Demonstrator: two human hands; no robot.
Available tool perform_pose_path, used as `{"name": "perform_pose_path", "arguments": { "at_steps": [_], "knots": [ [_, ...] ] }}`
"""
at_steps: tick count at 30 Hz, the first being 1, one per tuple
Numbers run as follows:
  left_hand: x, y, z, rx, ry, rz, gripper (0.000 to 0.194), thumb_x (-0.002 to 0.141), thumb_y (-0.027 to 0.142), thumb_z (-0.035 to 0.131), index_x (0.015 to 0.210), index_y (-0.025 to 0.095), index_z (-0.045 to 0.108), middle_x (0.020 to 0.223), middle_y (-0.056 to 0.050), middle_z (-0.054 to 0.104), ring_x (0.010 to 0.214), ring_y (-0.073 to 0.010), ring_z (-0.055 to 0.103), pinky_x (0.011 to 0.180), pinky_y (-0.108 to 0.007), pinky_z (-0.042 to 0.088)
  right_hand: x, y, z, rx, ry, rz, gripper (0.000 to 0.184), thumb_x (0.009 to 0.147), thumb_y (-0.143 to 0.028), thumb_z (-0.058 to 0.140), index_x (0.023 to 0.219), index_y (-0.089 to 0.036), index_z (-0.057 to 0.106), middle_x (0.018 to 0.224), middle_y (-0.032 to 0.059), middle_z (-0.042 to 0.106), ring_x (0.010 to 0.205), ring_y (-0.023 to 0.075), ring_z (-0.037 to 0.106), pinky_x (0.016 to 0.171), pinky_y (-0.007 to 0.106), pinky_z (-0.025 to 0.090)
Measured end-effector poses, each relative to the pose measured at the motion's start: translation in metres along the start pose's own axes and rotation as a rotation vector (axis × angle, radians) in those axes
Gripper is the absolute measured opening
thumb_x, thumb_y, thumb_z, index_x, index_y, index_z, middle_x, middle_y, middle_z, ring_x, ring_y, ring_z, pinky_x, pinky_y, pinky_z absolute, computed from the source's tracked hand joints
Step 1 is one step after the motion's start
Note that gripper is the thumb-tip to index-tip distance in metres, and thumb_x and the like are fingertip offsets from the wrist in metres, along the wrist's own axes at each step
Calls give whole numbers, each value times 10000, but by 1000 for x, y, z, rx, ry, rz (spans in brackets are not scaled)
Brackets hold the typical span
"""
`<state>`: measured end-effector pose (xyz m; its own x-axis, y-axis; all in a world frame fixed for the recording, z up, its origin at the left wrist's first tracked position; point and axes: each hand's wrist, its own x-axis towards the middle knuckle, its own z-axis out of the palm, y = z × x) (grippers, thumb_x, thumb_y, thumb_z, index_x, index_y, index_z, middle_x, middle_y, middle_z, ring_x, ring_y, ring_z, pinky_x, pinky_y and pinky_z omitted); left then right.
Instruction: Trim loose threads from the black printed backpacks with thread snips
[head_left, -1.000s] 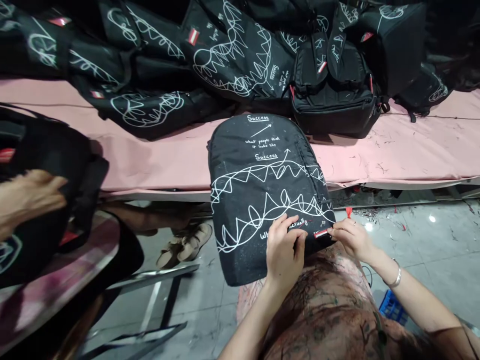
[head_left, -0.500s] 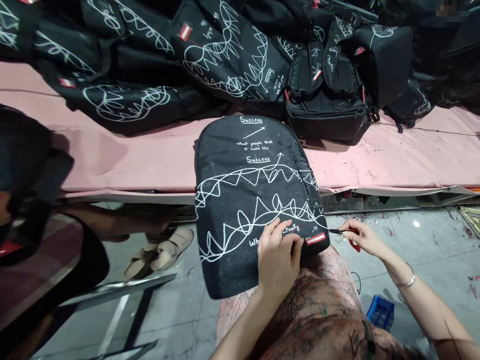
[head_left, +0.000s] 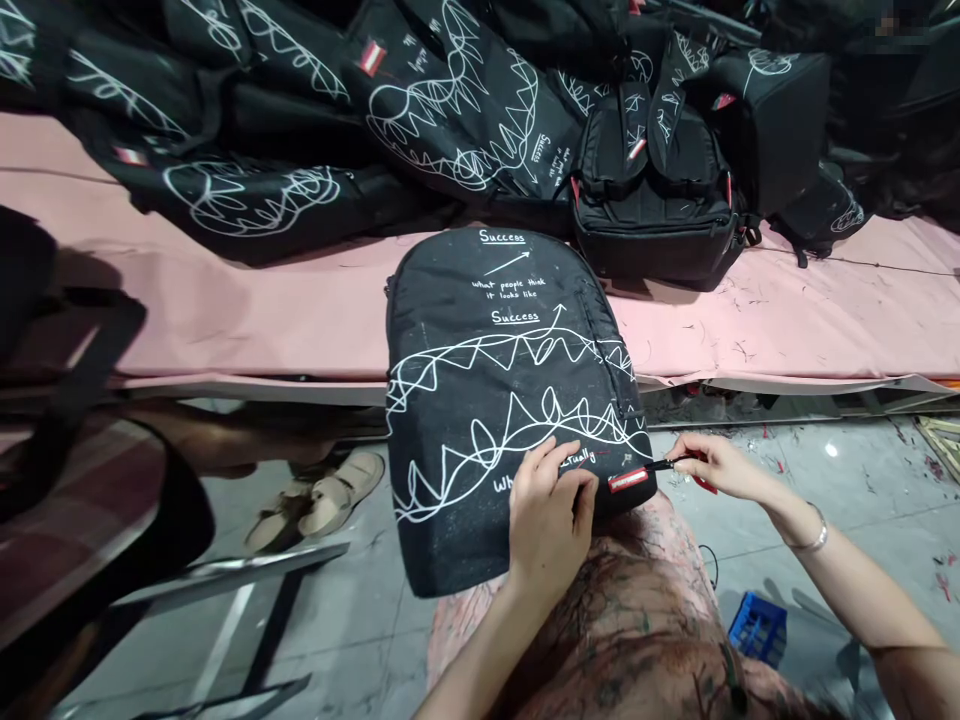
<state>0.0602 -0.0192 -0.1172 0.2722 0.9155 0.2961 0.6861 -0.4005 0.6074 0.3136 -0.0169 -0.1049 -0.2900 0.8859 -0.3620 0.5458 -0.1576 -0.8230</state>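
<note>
A black backpack (head_left: 480,390) with white scribbled lines and lettering lies across my lap and leans on the table edge. My left hand (head_left: 551,510) rests on its lower front, with thumb and forefinger closed together; whatever is between them is too small to make out. Near those fingertips a bit of red thread shows on the fabric. In my right hand (head_left: 705,465) are small scissors (head_left: 664,464) with dark blades and red handles. Their tip touches or nearly touches the red-and-white label (head_left: 628,480) at the bag's lower right corner.
More black backpacks (head_left: 465,110) are piled along the back of the pink-covered table (head_left: 300,335). Thread scraps are scattered on the table and floor. A blue plastic basket (head_left: 757,625) stands on the floor at right. At left sits another person (head_left: 112,480), near a metal frame.
My right hand has moved slightly left, bringing the scissors' tip from beside the bag's edge to the label. My left hand has barely shifted.
</note>
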Motion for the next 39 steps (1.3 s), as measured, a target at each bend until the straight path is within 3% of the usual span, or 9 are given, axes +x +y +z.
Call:
{"name": "perform_pose_path", "arguments": {
  "at_steps": [4, 14, 24, 39],
  "knots": [
    [-1, 0, 0, -2, 5, -2, 153, 814, 197, 486, 733, 179, 615, 1112, -80, 579, 1152, -305, 410, 925, -493, 388, 4, 1, 0, -128, 50, -113, 192, 835, -325, 519, 797, -158, 606, 730, 26, 601, 639, 122, 506, 569, 222, 371],
    [-1, -2, 0, -32, 46, 17, 144, 812, 202, 483, 755, 183, 614, 1106, -83, 582, 1144, -292, 421, 923, -496, 396, 0, 7, -1, 0, 22, 5, 258, 820, -392, 537, 831, -142, 601, 552, -32, 496, 416, 70, 379, 425, 201, 302],
    [-3, -1, -1, -51, 44, 5, 147, 820, 202, 475, 759, 185, 608, 1108, -74, 580, 1144, -282, 416, 922, -485, 395, 7, -3, 4, -126, 23, -138, 188, 840, -331, 539, 821, -166, 626, 781, 32, 644, 701, 140, 555, 603, 228, 403],
    [-5, -1, -1, -64, 41, 3, 139, 825, 200, 473, 779, 186, 603, 1116, -75, 573, 1162, -284, 405, 939, -499, 379, 14, -33, 18, -287, 2, -272, 145, 865, -288, 514, 835, -182, 608, 802, 35, 637, 728, 154, 573, 656, 254, 416]
  ]
}}
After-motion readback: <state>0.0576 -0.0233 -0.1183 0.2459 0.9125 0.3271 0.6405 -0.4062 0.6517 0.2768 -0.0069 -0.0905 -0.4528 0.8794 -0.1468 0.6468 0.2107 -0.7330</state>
